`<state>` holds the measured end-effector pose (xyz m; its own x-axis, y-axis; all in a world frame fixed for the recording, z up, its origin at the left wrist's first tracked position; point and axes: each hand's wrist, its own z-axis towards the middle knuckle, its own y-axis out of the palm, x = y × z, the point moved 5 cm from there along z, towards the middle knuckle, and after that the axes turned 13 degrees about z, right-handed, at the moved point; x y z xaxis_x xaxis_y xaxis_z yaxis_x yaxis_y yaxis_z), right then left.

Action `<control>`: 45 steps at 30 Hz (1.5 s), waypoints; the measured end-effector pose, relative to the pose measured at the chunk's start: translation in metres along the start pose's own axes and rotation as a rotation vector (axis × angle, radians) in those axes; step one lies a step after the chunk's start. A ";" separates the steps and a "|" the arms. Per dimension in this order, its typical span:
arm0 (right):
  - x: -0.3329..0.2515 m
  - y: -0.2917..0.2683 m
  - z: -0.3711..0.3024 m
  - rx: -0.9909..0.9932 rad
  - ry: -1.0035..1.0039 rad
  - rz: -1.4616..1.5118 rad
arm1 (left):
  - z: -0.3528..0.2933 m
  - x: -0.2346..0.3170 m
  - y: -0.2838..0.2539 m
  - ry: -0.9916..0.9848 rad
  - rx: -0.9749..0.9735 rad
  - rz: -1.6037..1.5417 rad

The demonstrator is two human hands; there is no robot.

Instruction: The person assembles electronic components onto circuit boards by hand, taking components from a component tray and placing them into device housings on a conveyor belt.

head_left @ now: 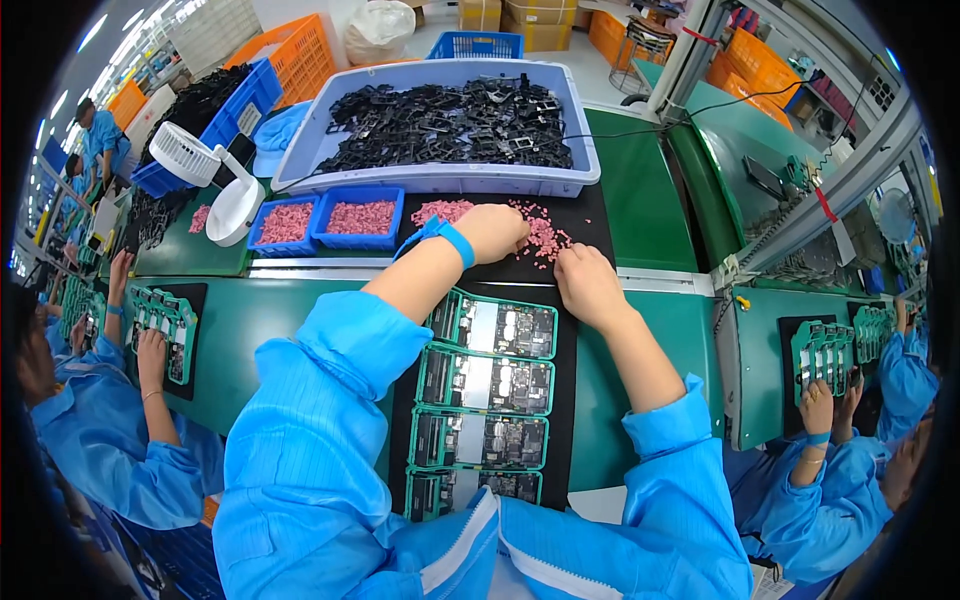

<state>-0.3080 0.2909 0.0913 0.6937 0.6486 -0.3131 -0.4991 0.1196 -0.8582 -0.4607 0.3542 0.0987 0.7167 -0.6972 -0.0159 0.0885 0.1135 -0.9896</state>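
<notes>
Small pink pieces (pixel 545 232) lie scattered on a black mat, with a denser heap (pixel 440 211) left of them. My left hand (pixel 492 232), with a blue wrist strap, is over the pieces, its fingers curled and pinched together. Just right of it, my right hand (pixel 588 285) has its fingertips pressed together at the near edge of the scatter. Whatever either pinch holds is too small or hidden to make out. Below my hands, a column of several green trays (pixel 489 355) holding phone circuit assemblies runs toward my body.
A large pale tub (pixel 440 180) of black plastic frames stands behind. Two blue bins (pixel 357 240) of pink pieces sit to the left, near a white fan (pixel 235 208). Co-workers handle similar green trays on both sides. A metal post (pixel 690 60) rises at right.
</notes>
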 end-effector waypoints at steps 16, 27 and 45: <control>-0.014 -0.020 -0.017 0.043 0.113 0.100 | -0.007 0.005 -0.007 0.013 -0.074 -0.056; -0.044 -0.018 -0.077 -0.046 0.156 0.169 | -0.045 0.066 -0.026 0.109 -0.021 -0.162; -0.072 -0.031 -0.074 0.045 0.088 0.211 | -0.061 0.107 -0.029 0.201 0.084 0.430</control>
<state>-0.3037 0.1849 0.1102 0.6131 0.5948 -0.5199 -0.6593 0.0226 -0.7516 -0.4288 0.2337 0.1167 0.5530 -0.6967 -0.4569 -0.1254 0.4726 -0.8723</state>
